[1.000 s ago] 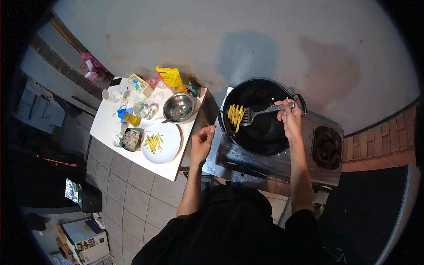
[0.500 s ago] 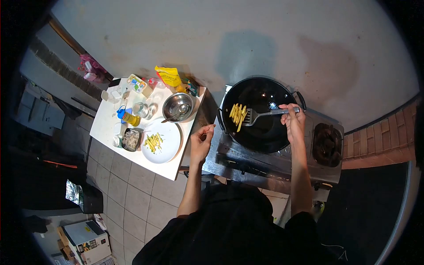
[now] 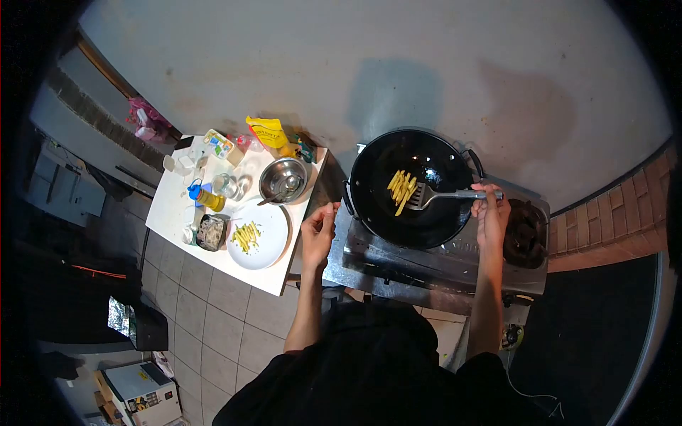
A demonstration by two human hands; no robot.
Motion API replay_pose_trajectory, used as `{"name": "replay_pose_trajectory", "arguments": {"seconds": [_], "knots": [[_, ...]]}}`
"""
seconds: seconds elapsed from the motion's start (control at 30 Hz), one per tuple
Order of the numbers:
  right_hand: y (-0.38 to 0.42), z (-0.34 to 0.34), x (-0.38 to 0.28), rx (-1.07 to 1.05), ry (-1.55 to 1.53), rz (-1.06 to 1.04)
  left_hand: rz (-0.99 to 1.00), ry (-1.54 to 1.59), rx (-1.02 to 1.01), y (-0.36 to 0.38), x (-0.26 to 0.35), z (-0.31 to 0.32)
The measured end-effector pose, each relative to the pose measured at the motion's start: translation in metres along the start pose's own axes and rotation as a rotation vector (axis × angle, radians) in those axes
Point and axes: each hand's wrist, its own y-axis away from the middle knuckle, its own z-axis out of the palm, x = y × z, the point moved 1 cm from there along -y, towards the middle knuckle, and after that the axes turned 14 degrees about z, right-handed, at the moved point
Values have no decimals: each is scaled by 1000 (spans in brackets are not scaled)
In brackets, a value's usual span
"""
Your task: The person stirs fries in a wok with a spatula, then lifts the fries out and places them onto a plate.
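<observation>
My right hand (image 3: pixel 490 216) is closed round the handle of a metal slotted spatula (image 3: pixel 420 197). Its blade is in a black wok (image 3: pixel 376 227), against a small heap of yellow fries (image 3: pixel 402 190). My left hand (image 3: pixel 317 233) is held just left of the wok, with its fingers curled in and the thumb against them. Nothing shows in it, and its fingertips look apart from the wok's left handle (image 3: pixel 348 199). The wok stands on a steel gas stove (image 3: pixel 419 264). More fries (image 3: pixel 246 236) with green bits lie on a white plate (image 3: pixel 272 248).
A white table (image 3: pixel 273 282) at left bears a steel bowl (image 3: pixel 273 170) with a spoon, an oil bottle (image 3: pixel 210 200), a tub (image 3: pixel 222 145), a yellow packet (image 3: pixel 266 131) and a container of pale food (image 3: pixel 211 233). A bare burner (image 3: pixel 526 233) is right of the wok.
The spatula and my right hand have moved right relative to the wok, and the fries have shifted toward its middle. My left hand has its fingers more closed.
</observation>
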Motion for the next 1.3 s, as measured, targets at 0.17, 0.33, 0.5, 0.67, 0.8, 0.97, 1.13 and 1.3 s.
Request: {"name": "replay_pose_trajectory", "arguments": {"seconds": [0.17,0.33,0.5,0.67,0.8,0.97,1.13,1.3], "knots": [[9,-12,-15,23,9,-73,33,95,68,8,8,13],[15,-18,-18,57,-33,-98,37,87,76,20,10,27],[30,-12,-17,113,-48,-121,22,112,29,16,10,29],[49,-9,-4,181,-84,-151,34,129,-15,9,8,23],[67,-4,22,251,-108,-147,37,172,-50,-1,0,11],[84,3,54,316,-148,-178,17,139,-76,-8,1,-4],[99,12,69,371,-231,-178,-24,141,-113,-17,2,-9],[110,21,83,396,-285,-242,-18,146,-137,-25,-5,-10]]}}
